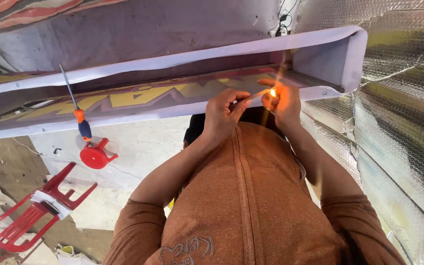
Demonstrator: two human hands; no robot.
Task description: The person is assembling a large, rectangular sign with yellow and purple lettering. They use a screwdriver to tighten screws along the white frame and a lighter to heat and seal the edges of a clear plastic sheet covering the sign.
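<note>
Left hand (222, 114) pinches a thin stick (257, 93); right hand (281, 100) grips the lighter (271, 104). Keep the flame (273, 92) at the stick tip, off the banner (138, 95).

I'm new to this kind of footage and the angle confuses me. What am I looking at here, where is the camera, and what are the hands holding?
There is no machine here: a person in a brown top works with two bare hands. The single camera is worn on the person's head and looks down over chest and arms, so the scene seems tipped. The left hand pinches a thin stick-like thing and holds its tip in a small flame. The flame comes from something gripped in the right hand, likely a lighter, though the fingers hide it. Just past the hands lies a long printed banner with white folded edges. A screwdriver with an orange and blue handle rests against it, tip up. Lower left stand a red plastic stool and a red plastic chair. Silvery bubble foil covers the right side.
</note>
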